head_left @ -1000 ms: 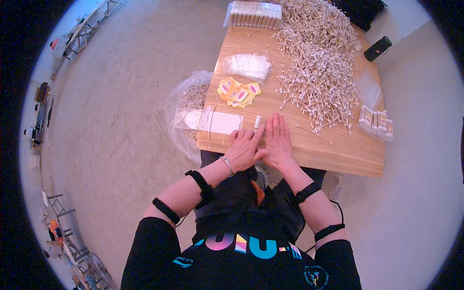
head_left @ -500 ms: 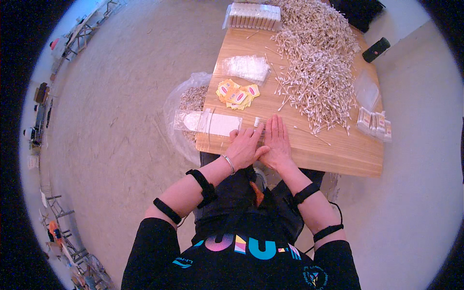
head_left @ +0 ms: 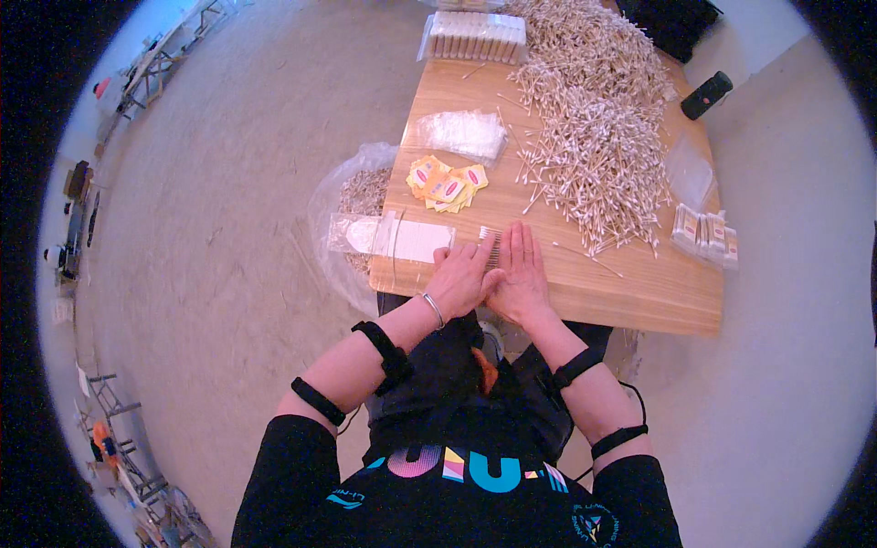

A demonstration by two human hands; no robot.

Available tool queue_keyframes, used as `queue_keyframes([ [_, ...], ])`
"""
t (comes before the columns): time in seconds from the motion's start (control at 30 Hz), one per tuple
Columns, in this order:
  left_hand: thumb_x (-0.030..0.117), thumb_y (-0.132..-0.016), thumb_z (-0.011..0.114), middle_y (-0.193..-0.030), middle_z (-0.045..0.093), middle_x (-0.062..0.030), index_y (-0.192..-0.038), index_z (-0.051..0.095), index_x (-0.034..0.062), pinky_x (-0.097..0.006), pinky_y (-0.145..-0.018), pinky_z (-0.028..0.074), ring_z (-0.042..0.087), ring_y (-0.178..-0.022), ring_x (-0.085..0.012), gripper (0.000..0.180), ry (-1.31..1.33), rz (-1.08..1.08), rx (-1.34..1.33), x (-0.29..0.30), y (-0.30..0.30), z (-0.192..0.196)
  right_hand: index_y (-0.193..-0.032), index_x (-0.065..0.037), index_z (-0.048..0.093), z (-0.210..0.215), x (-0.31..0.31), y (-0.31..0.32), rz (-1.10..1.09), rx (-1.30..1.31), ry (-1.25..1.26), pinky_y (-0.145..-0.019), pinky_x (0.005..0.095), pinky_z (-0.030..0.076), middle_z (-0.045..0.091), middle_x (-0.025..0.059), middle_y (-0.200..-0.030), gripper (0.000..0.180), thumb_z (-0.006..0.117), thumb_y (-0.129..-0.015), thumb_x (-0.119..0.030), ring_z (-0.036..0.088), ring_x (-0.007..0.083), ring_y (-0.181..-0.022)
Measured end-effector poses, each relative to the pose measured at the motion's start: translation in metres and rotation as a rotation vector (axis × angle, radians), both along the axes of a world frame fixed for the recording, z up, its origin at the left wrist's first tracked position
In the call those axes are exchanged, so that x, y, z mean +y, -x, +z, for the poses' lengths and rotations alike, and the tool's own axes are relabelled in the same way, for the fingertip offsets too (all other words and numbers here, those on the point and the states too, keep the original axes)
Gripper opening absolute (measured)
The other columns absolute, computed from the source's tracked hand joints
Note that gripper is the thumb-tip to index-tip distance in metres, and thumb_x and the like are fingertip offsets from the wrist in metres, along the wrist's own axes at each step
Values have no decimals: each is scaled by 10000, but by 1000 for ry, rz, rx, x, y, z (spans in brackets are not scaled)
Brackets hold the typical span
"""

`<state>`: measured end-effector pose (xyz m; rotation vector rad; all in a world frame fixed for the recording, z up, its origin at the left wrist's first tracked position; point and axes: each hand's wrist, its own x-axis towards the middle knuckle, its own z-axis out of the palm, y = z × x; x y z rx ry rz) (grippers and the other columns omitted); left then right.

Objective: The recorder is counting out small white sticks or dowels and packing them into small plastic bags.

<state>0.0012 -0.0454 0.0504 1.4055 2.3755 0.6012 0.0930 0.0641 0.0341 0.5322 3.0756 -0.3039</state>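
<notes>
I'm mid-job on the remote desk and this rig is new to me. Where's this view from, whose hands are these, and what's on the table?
There's no robot here: these are a person's bare hands, seen from above by a wide fisheye camera on their head, so straight edges bend. Picture left is their left.

The left hand and right hand rest at a small row of cotton swabs on the wooden table; nothing looks lifted. Beyond lie yellow cards, clear bags and a big swab pile.
</notes>
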Motion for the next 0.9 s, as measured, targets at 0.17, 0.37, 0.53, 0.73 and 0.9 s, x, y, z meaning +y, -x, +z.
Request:
queue_keyframes([
  [0.17, 333, -868, 499, -1081, 552, -149, -1321, 349, 60, -459, -843, 326, 528, -1006, -307, 550, 1, -18, -4, 0, 0, -2, -1377, 81, 159, -5, 2, -2, 1, 31, -15, -1122, 440, 70, 119, 246, -1458, 840, 517, -767, -373, 67, 363, -1374],
  [0.37, 279, -857, 508, -1090, 562, -153, -1326, 332, 50, -458, -837, 331, 534, -999, -315, 551, 18, -7, -40, 3, 2, 1, -1364, 91, 177, -10, 3, -2, 7, 80, -41, -1121, 451, 81, 128, 255, -1451, 821, 518, -778, -372, 88, 371, -1369],
  [0.53, 226, -839, 524, -1073, 588, -157, -1353, 290, 33, -475, -823, 340, 568, -962, -314, 596, 55, 51, -55, 9, 5, -1, -1361, 98, 178, -8, 1, 0, 6, 53, -29, -1121, 450, 72, 130, 253, -1451, 815, 509, -793, -385, 83, 367, -1370],
  [0.73, 212, -825, 539, -1044, 602, -159, -1321, 322, 18, -482, -816, 346, 586, -941, -311, 575, 120, 61, -67, 13, 9, -1, -1367, 97, 165, -2, 0, 0, 2, 22, 18, -1121, 451, 68, 124, 252, -1454, 829, 503, -800, -404, 75, 364, -1372],
  [0.9, 198, -829, 532, -1069, 579, -189, -1258, 408, 37, -484, -843, 347, 558, -984, -322, 475, 48, 106, -106, 13, 6, -2, -1371, 103, 135, -4, -1, 0, -17, -22, -1, -1121, 450, 65, 102, 261, -1456, 851, 509, -801, -407, 69, 368, -1371],
])
